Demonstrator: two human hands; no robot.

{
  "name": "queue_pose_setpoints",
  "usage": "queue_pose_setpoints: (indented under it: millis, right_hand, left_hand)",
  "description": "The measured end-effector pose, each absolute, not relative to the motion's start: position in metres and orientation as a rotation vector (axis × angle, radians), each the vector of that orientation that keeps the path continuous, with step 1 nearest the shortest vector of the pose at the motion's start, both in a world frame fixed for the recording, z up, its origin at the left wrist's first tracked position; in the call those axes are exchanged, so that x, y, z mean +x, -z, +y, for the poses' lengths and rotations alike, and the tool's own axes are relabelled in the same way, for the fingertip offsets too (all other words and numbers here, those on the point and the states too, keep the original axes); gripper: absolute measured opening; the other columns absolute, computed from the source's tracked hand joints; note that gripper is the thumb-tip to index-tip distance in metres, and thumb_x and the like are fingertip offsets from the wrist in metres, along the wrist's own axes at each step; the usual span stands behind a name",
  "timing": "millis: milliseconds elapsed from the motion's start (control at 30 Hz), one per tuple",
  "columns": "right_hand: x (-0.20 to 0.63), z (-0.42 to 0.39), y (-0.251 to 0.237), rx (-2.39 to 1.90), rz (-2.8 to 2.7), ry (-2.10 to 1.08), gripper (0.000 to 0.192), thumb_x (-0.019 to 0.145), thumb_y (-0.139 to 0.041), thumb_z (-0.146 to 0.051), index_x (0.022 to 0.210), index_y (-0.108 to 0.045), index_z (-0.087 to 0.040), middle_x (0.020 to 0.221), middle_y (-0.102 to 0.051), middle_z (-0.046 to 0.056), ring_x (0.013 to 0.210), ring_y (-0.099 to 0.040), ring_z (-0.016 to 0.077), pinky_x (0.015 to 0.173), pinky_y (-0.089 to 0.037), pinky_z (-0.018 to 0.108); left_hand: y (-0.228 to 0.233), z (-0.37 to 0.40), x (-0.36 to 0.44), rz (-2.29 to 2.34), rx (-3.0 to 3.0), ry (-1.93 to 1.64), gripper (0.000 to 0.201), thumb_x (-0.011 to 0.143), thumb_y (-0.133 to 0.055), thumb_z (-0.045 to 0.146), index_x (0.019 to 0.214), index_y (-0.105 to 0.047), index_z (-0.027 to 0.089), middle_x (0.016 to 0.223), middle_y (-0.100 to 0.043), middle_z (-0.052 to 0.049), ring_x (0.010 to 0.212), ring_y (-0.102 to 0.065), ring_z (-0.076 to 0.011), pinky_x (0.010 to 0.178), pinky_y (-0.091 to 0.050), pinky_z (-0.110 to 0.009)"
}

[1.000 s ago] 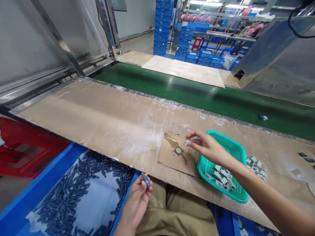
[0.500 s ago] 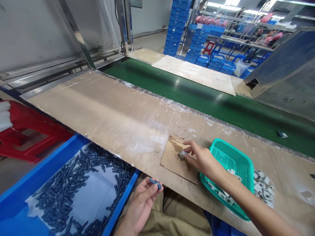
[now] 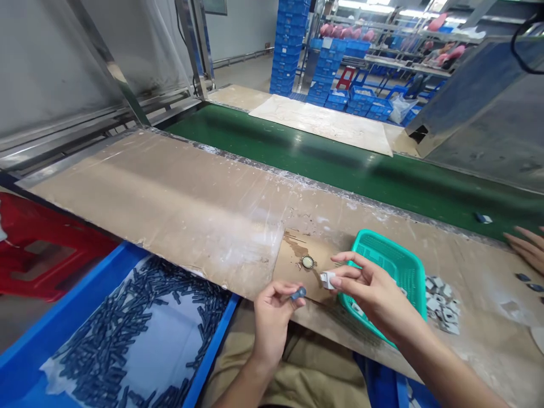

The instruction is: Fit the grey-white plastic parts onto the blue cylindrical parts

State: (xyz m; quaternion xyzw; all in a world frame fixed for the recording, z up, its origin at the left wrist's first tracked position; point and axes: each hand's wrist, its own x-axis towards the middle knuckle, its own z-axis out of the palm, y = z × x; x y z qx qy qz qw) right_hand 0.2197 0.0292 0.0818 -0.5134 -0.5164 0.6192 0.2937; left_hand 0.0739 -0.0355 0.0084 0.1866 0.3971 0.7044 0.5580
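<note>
My left hand (image 3: 272, 317) pinches a small dark blue plastic piece (image 3: 298, 293) between thumb and fingers, above the table's front edge. Just to its right, my right hand (image 3: 369, 286) grips a small white plastic block (image 3: 327, 280), a short gap from the blue piece. Behind both hands, a small round dish (image 3: 306, 262) with pale contents sits on a stained cardboard sheet (image 3: 293, 249). Partly under my right forearm stands a green basket (image 3: 419, 272) with white pieces inside. At the left, a blue bin (image 3: 227, 320) contains many dark blue pieces (image 3: 106, 328) on a white liner.
Loose white pieces (image 3: 442, 306) lie right of the basket. A green conveyor belt (image 3: 263, 144) runs behind the table (image 3: 170, 209), carrying one blue-and-white part (image 3: 483, 218). Another person's hand (image 3: 527, 246) reaches in at the right edge. A red stool (image 3: 46, 249) stands left.
My right hand has drawn the white block away from the round dish, towards me. My left hand has risen and moved right with the blue piece. Another person's hand has appeared at right.
</note>
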Motion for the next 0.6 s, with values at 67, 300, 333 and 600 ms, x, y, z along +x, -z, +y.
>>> queue_pose_setpoints:
  millis: [67, 300, 333, 600]
  right_hand:
    - [0.222, 0.016, -0.088, -1.361, -1.321, -1.676, 0.04, 0.068, -0.071, -0.033, 0.097, -0.047, -0.02, 0.077, -0.069, 0.005, 0.068, -0.063, 0.0155, 0.065, -0.049, 0.026]
    - [0.233, -0.013, -0.095, -1.271, -1.615, -1.287, 0.032, 0.071, -0.069, -0.027, 0.093, -0.045, -0.023, 0.081, -0.069, 0.003, 0.081, -0.065, 0.0177, 0.072, -0.051, 0.027]
    - [0.235, -0.015, -0.095, -1.274, -1.688, -1.222, 0.031, 0.072, -0.068, -0.027, 0.093, -0.045, -0.023, 0.081, -0.068, 0.003, 0.082, -0.065, 0.0179, 0.072, -0.051, 0.027]
    - [0.239, -0.019, -0.081, -1.231, -1.945, -1.097, 0.022, 0.077, -0.062, -0.024, 0.093, -0.048, -0.022, 0.086, -0.065, 0.003, 0.077, -0.063, 0.0147, 0.068, -0.051, 0.025]
  left_hand:
    - [-0.013, -0.032, 0.08, 0.966, 0.642, -1.774, 0.014, 0.065, -0.072, 0.009, 0.061, -0.06, 0.015, 0.072, -0.061, -0.004, 0.082, -0.061, -0.0215, 0.059, -0.052, -0.023]
    - [-0.024, -0.034, 0.085, 0.777, 0.491, -1.455, 0.02, 0.057, -0.079, 0.011, 0.059, -0.059, 0.015, 0.063, -0.063, 0.0, 0.065, -0.061, -0.0135, 0.064, -0.05, -0.02]
    - [-0.025, -0.035, 0.085, 0.777, 0.458, -1.425, 0.021, 0.056, -0.079, 0.011, 0.059, -0.059, 0.015, 0.063, -0.063, 0.0, 0.064, -0.06, -0.0122, 0.062, -0.05, -0.018]
    - [-0.037, -0.037, 0.09, 1.062, 0.636, -1.351, 0.017, 0.05, -0.078, 0.01, 0.052, -0.061, 0.015, 0.055, -0.059, 0.001, 0.054, -0.057, -0.0116, 0.053, -0.047, -0.016]
